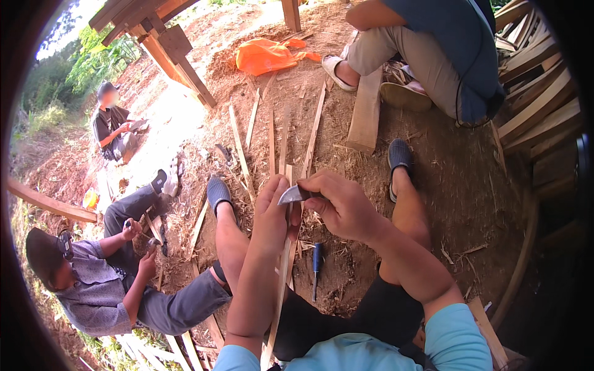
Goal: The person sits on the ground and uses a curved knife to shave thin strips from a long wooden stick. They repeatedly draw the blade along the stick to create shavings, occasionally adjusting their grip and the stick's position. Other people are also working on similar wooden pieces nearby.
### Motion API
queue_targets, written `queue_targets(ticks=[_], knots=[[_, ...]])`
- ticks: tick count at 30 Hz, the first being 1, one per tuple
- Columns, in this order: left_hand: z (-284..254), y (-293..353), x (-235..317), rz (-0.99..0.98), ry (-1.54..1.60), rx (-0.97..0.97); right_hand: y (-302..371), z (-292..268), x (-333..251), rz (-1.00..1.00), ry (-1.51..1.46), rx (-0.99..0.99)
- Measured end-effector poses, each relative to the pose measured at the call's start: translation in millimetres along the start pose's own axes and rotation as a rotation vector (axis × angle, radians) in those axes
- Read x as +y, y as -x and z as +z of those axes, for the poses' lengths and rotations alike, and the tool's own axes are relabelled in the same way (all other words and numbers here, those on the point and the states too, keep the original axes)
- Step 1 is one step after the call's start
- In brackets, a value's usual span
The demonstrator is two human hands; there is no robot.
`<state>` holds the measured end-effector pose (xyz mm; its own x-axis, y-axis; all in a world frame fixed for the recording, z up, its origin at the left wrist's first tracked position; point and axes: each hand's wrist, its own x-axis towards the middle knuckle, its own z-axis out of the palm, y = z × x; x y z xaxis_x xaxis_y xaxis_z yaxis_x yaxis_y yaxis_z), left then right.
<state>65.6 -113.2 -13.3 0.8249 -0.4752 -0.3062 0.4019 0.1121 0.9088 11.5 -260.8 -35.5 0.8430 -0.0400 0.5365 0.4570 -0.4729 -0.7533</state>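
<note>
My left hand (271,207) is closed around a long, thin wooden strip (283,278) that runs down past my forearm toward my lap. My right hand (346,207) pinches a small knife (293,195) with a short, broad grey blade. The blade lies across the strip, right beside my left fingers; its handle is mostly hidden in my right hand. Below my hands, a blue-handled tool (317,256) with a thin metal shaft rests on the dirt between my legs.
Several wooden strips (238,145) lie ahead among shavings. An orange bag (266,57) is farther off. One person (99,278) sits close on my left, another (427,55) at the far right by a thick beam (366,117). Curved planks (544,111) are stacked at right.
</note>
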Motion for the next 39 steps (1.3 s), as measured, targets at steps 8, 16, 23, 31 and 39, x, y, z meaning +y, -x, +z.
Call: queue_targets(ticks=[8,16,23,31,39], knots=[[4,11,12,0.056,-0.049,-0.079,-9,-9,-6,-0.092,0.190,0.180],[1,19,23,0.012,-0.040,-0.006,2,-2,-11,-0.058,0.066,0.034],[-9,15,14,0.011,0.051,-0.106,2,-1,-10,-0.085,0.065,0.015],[-10,14,16,0.031,0.009,-0.133,1,-10,-14,-0.034,0.016,0.047],[-5,11,10,0.036,0.019,-0.097,1,-4,-8,-0.058,0.028,0.016]])
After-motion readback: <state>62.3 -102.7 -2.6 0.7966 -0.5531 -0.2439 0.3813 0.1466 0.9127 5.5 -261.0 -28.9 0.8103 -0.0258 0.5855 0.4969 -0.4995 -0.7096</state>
